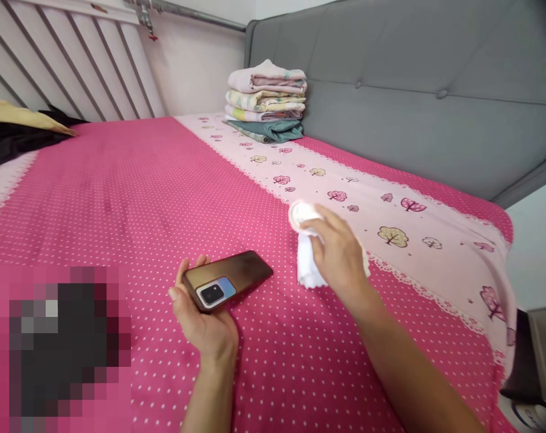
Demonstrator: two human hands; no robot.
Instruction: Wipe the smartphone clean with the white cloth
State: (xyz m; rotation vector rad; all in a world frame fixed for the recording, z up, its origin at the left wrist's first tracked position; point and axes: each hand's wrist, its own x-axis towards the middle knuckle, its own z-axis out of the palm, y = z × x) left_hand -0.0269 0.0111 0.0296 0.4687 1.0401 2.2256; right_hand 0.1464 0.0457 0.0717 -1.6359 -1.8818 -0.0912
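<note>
My left hand [210,328] holds a phone [230,276] near the middle of the bed. The phone lies with its back and camera block facing up, in a brownish see-through case; its far end points right. To the right, my right hand [338,249] grips a white cloth [308,264] with a scalloped edge, which hangs below the fingers. At those same fingertips is a small round white thing [300,215] with a pale pink rim, blurred and too bright to name. A gap separates cloth and phone.
Pink dotted bedding [133,198] with a tree-print band [367,210] lies under both hands. Folded fabrics [266,99] are stacked against the grey headboard [403,78]. Black and yellow cloth [20,123] lies far left, by a radiator [74,60]. A pixelated dark patch [65,349] covers the lower left.
</note>
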